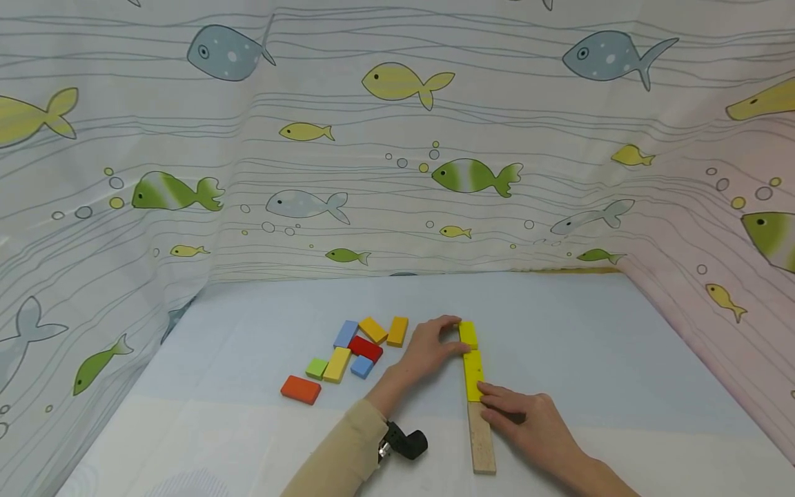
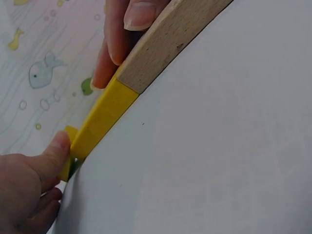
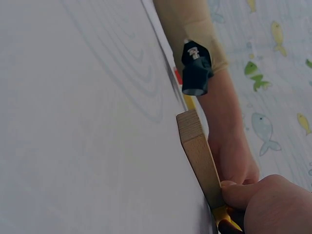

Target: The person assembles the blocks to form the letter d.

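Observation:
A line of blocks runs away from me on the table. Nearest is a plain wooden block [image 1: 482, 445], then a longer yellow block [image 1: 473, 373], then a short yellow block [image 1: 468, 334] at the far end. My left hand [image 1: 427, 351] pinches the short yellow block between thumb and forefinger; in the left wrist view a narrow gap shows beside the longer yellow block [image 2: 105, 119]. From the right side, my right hand [image 1: 539, 426] touches the line, its fingers at the longer yellow block and its thumb near the wooden block [image 3: 201, 161].
Left of the line lie several loose blocks, among them a red block [image 1: 366, 348], an orange-red block [image 1: 301, 389], a light green block [image 1: 316, 368] and a blue block [image 1: 362, 366]. A fish-patterned curtain [image 1: 397, 207] stands behind the table [image 1: 590, 345].

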Action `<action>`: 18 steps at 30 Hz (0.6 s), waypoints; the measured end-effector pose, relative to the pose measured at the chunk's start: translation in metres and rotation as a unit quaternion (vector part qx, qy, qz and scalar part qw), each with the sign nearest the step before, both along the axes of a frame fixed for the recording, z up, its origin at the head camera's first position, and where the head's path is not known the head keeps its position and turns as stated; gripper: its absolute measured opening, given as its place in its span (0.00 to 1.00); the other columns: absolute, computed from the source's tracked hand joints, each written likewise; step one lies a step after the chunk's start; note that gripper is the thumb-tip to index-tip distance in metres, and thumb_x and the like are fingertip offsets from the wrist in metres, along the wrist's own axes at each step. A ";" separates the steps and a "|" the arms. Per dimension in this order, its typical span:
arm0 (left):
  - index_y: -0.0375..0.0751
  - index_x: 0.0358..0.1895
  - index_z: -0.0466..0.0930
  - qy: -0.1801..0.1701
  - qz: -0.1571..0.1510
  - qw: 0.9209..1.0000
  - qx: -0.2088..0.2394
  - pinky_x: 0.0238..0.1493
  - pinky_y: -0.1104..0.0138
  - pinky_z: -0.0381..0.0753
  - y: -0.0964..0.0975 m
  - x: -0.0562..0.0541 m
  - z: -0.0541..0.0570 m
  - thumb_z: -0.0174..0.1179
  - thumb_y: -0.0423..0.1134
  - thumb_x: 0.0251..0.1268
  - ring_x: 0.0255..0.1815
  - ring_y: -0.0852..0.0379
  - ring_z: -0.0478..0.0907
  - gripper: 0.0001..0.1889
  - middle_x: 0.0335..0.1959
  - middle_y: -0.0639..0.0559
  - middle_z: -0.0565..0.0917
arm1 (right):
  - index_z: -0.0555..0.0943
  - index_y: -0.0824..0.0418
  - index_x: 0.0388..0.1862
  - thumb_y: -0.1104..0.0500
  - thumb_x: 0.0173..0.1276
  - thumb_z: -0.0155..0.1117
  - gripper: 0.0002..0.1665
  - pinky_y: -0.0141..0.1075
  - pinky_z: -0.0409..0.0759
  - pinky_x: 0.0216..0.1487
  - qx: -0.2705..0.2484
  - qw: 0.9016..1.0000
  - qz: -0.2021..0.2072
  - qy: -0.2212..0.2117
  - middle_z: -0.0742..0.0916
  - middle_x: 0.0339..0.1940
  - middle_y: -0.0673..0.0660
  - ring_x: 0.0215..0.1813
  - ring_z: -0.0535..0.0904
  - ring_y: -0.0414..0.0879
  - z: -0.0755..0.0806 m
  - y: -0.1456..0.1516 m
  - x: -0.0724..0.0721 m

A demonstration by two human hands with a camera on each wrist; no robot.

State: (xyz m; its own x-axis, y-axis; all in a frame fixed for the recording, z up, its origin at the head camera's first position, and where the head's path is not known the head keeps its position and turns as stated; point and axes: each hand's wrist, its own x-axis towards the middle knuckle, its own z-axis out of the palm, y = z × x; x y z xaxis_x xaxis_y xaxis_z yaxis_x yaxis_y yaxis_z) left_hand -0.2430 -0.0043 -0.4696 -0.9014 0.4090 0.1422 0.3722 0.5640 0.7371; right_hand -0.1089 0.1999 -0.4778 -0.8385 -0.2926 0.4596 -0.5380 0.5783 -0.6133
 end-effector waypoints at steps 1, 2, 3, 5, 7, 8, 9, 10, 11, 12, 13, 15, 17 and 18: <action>0.47 0.66 0.76 0.002 -0.001 1.000 0.000 0.71 0.57 0.70 0.000 0.000 0.000 0.68 0.53 0.63 0.69 0.53 0.73 0.29 0.64 0.53 0.80 | 0.90 0.55 0.47 0.55 0.62 0.75 0.15 0.13 0.73 0.52 0.000 1.000 0.000 0.001 0.89 0.52 0.47 0.52 0.86 0.43 0.000 0.000 0.000; 0.47 0.66 0.76 0.003 -0.002 1.000 -0.001 0.71 0.57 0.71 0.000 0.000 -0.001 0.68 0.53 0.63 0.69 0.53 0.73 0.29 0.64 0.53 0.80 | 0.90 0.55 0.47 0.55 0.62 0.75 0.15 0.13 0.73 0.52 0.001 1.000 0.000 0.002 0.89 0.52 0.47 0.52 0.86 0.43 0.001 0.000 0.000; 0.47 0.66 0.76 0.003 -0.002 1.000 -0.003 0.71 0.57 0.71 0.000 0.000 -0.001 0.68 0.53 0.63 0.69 0.53 0.73 0.29 0.64 0.53 0.80 | 0.90 0.55 0.47 0.55 0.62 0.75 0.15 0.13 0.72 0.52 0.001 1.000 0.000 0.002 0.89 0.52 0.47 0.52 0.86 0.43 0.001 0.000 0.000; 0.48 0.66 0.76 0.002 -0.004 1.000 -0.007 0.71 0.57 0.71 0.000 0.000 0.000 0.68 0.53 0.63 0.69 0.53 0.73 0.30 0.64 0.53 0.80 | 0.90 0.56 0.47 0.55 0.62 0.75 0.15 0.13 0.72 0.52 0.000 1.000 0.001 0.003 0.89 0.52 0.47 0.52 0.86 0.43 0.001 0.000 0.001; 0.47 0.66 0.75 -0.002 -0.005 1.000 -0.009 0.71 0.57 0.70 -0.001 0.001 0.001 0.67 0.53 0.64 0.69 0.53 0.72 0.29 0.65 0.53 0.80 | 0.90 0.56 0.47 0.55 0.62 0.75 0.15 0.13 0.72 0.52 -0.001 1.000 0.003 0.004 0.89 0.52 0.47 0.52 0.86 0.43 0.001 0.000 0.001; 0.47 0.67 0.75 -0.005 -0.005 1.000 -0.010 0.71 0.56 0.70 -0.001 0.002 0.002 0.66 0.52 0.65 0.69 0.53 0.72 0.29 0.65 0.53 0.79 | 0.90 0.56 0.47 0.55 0.62 0.74 0.15 0.13 0.72 0.52 -0.001 1.000 0.003 0.003 0.89 0.52 0.47 0.52 0.86 0.43 0.001 0.000 0.001; 0.47 0.67 0.75 -0.008 -0.005 1.000 -0.010 0.72 0.56 0.70 -0.002 0.003 0.003 0.66 0.52 0.66 0.70 0.53 0.72 0.28 0.65 0.53 0.79 | 0.90 0.56 0.47 0.55 0.62 0.74 0.15 0.13 0.72 0.52 -0.001 1.000 0.003 0.003 0.89 0.52 0.47 0.52 0.86 0.43 0.002 0.000 0.001; 0.47 0.67 0.75 -0.010 -0.005 1.000 -0.011 0.72 0.56 0.69 -0.002 0.003 0.004 0.65 0.52 0.66 0.70 0.53 0.72 0.28 0.65 0.53 0.79 | 0.90 0.56 0.47 0.55 0.62 0.74 0.15 0.13 0.72 0.52 -0.001 1.000 0.003 0.003 0.89 0.52 0.47 0.52 0.86 0.43 0.002 0.000 0.001; 0.47 0.67 0.75 -0.012 -0.005 1.000 -0.012 0.72 0.56 0.69 -0.002 0.004 0.004 0.65 0.51 0.67 0.70 0.53 0.72 0.28 0.66 0.53 0.79 | 0.90 0.56 0.47 0.55 0.62 0.75 0.15 0.13 0.72 0.52 -0.001 1.000 0.003 0.003 0.89 0.52 0.47 0.52 0.86 0.43 0.002 0.000 0.001; 0.47 0.67 0.75 -0.013 -0.005 1.000 -0.012 0.72 0.56 0.69 -0.002 0.004 0.004 0.64 0.51 0.68 0.70 0.53 0.72 0.27 0.66 0.53 0.79 | 0.90 0.56 0.47 0.55 0.62 0.75 0.15 0.13 0.72 0.52 0.000 1.000 0.003 0.003 0.89 0.52 0.47 0.52 0.86 0.43 0.002 0.000 0.001; 0.47 0.67 0.74 -0.014 -0.005 1.000 -0.012 0.72 0.57 0.69 -0.002 0.004 0.004 0.64 0.51 0.68 0.70 0.53 0.72 0.27 0.65 0.53 0.79 | 0.90 0.56 0.47 0.56 0.62 0.75 0.15 0.13 0.72 0.52 0.001 1.000 0.003 0.004 0.89 0.52 0.47 0.52 0.86 0.43 0.002 -0.001 0.001; 0.47 0.67 0.74 -0.012 -0.004 1.000 -0.013 0.72 0.57 0.69 -0.001 0.004 0.004 0.63 0.51 0.69 0.70 0.53 0.72 0.27 0.65 0.53 0.79 | 0.90 0.56 0.47 0.56 0.61 0.75 0.15 0.13 0.72 0.52 0.001 1.000 0.002 0.006 0.89 0.52 0.48 0.52 0.86 0.43 0.002 -0.001 0.001; 0.47 0.67 0.74 -0.010 -0.005 1.000 -0.013 0.72 0.57 0.69 -0.001 0.004 0.004 0.63 0.51 0.69 0.69 0.53 0.72 0.27 0.65 0.53 0.79 | 0.90 0.56 0.47 0.56 0.61 0.75 0.15 0.13 0.72 0.52 0.003 1.000 0.001 0.007 0.89 0.52 0.47 0.52 0.86 0.43 0.003 -0.001 0.001; 0.47 0.67 0.74 -0.008 -0.005 1.000 -0.011 0.72 0.57 0.69 -0.001 0.004 0.004 0.63 0.50 0.69 0.69 0.53 0.72 0.26 0.65 0.53 0.79 | 0.90 0.56 0.47 0.56 0.61 0.75 0.15 0.13 0.72 0.52 0.003 1.000 0.000 0.007 0.89 0.52 0.47 0.52 0.86 0.43 0.003 -0.001 0.001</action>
State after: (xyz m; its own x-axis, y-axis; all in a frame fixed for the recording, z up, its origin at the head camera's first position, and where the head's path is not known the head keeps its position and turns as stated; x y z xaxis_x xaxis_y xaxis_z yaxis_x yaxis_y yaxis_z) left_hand -0.2391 -0.0056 -0.4659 -0.8990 0.4218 0.1176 0.3661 0.5766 0.7304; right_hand -0.1081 0.1988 -0.4752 -0.8316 -0.2958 0.4700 -0.5470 0.5821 -0.6016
